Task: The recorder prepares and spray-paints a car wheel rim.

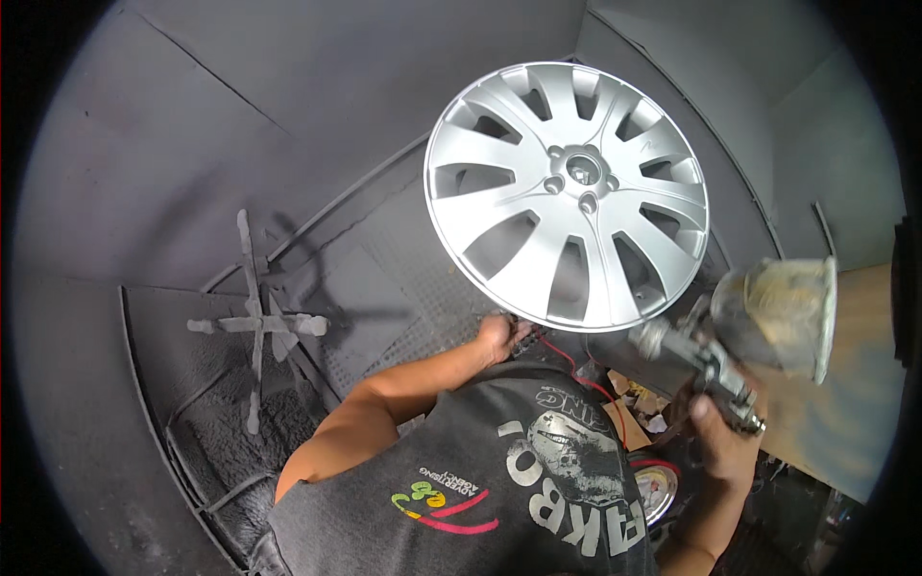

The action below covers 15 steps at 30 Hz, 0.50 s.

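Note:
A silver multi-spoke car wheel (pixel 615 221) faces up in front of me, with bolt holes round its open centre. My right hand (pixel 725 437) is wrapped round the grip of a metal spray gun (pixel 715 370) at the wheel's lower right edge. The gun's paint-stained cup (pixel 783 312) tilts off to the right, and its nozzle points toward the wheel's lower rim. Just below the wheel's near edge, my left hand (pixel 499 338) has its fingers curled in; what they grip beneath the rim is dark and hard to make out.
To the left stands a grey, paint-coated cross-shaped stand (pixel 257 322). Grey walls (pixel 384 58) surround the work area. A red hose (pixel 595 386) runs below the wheel, close to my body. Another round rim (pixel 658 492) and loose scraps (pixel 643 403) lie low at the right.

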{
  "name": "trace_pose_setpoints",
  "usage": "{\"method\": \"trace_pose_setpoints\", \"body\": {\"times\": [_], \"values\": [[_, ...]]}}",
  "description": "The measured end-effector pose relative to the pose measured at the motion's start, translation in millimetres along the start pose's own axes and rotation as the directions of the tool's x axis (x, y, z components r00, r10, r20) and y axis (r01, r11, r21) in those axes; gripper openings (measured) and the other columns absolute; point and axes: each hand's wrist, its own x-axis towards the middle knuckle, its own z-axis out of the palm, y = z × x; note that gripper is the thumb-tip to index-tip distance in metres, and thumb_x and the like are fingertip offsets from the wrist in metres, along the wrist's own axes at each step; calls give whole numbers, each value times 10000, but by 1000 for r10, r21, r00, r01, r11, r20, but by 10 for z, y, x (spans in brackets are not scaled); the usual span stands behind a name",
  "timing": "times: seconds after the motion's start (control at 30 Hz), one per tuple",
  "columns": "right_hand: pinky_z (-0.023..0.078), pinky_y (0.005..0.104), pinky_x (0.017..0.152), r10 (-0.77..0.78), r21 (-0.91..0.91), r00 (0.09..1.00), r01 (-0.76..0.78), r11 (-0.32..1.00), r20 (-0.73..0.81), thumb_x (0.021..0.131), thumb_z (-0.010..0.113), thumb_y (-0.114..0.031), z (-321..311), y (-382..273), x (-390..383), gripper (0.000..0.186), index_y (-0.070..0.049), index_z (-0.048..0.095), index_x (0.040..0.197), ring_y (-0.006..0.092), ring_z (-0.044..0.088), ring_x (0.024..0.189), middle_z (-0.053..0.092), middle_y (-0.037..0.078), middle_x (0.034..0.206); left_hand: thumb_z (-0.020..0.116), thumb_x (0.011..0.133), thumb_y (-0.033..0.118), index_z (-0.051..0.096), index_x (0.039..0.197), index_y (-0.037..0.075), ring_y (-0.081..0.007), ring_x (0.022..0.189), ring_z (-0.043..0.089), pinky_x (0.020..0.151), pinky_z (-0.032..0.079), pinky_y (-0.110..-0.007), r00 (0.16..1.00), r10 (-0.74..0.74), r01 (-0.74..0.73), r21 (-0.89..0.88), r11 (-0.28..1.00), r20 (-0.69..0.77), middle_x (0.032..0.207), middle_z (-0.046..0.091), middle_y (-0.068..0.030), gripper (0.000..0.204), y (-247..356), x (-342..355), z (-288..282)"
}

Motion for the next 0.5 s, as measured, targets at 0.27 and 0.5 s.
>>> {"method": "trace_pose_setpoints", "body": {"times": [0.27,0.5], "values": [[374,204,494,-191,-135,968,170,976,-163,891,748,-318,-96,-350,483,651,86,549,1360,61,509,567,618,26,717,332,977,-10,500,1245,32,-275,1050,642,884,582,-443,1000,12,-11,61,998,-10,1160,608,-110,319,117,62,-85],[393,221,465,-245,-251,914,167,953,-324,973,657,-240,-542,-135,459,242,-5,604,987,98,533,589,623,76,791,341,1021,61,579,1179,36,-252,1036,635,905,567,-441,987,151,-146,74,986,-57,1107,637,-114,286,896,455,-591]]}}
